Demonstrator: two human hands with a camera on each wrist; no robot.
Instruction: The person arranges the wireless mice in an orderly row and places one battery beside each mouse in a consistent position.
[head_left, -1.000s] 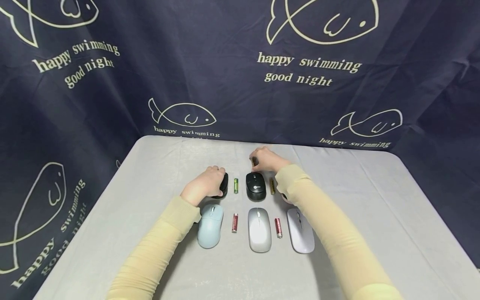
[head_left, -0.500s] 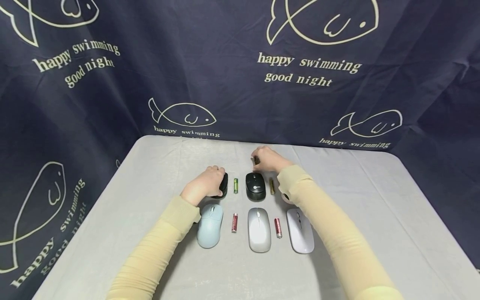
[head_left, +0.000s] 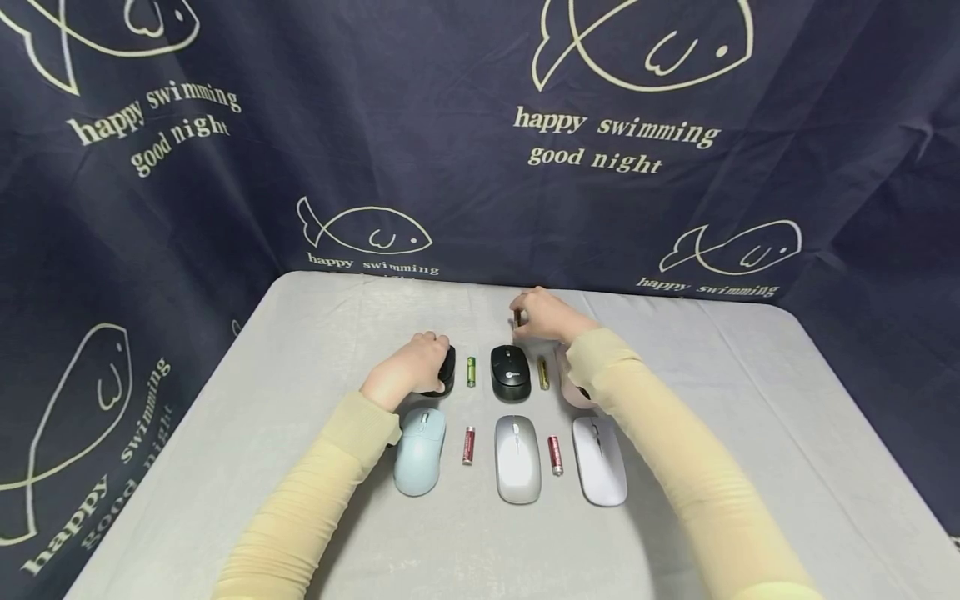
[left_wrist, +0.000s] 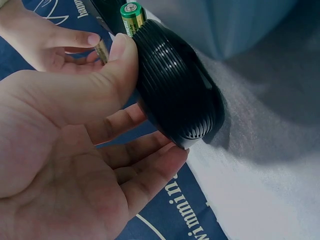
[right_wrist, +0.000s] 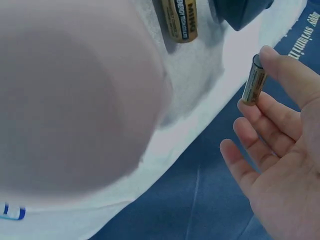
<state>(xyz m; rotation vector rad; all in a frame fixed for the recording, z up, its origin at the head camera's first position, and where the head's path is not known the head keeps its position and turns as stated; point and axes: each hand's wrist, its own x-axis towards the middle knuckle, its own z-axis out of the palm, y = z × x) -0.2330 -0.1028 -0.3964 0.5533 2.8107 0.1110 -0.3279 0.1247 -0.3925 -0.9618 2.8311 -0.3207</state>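
At the back left of the table, my left hand (head_left: 408, 368) grips a black mouse (head_left: 449, 372) by its sides. In the left wrist view, thumb and fingertips hold the mouse's ribbed edges. Beyond the middle black mouse (head_left: 511, 373), my right hand (head_left: 551, 316) pinches a small gold-and-dark battery (right_wrist: 255, 81) between thumb and index finger. The other fingers are spread loosely in the right wrist view. A green battery (head_left: 471, 372) lies between the two black mice. Another gold battery (head_left: 543, 372) lies right of the middle one, beside a pink mouse (head_left: 574, 393) partly hidden by the right sleeve.
Nearer the front are a light blue mouse (head_left: 420, 452), a silver mouse (head_left: 518, 460) and a pale lilac mouse (head_left: 600, 461). Red batteries (head_left: 468, 446) lie in the gaps between them. A dark blue curtain (head_left: 480, 150) hangs behind the table's back edge.
My right hand has shifted right and slightly farther back with the battery, and its sleeve now uncovers more of the pink mouse. My left hand stays in place on the black mouse.
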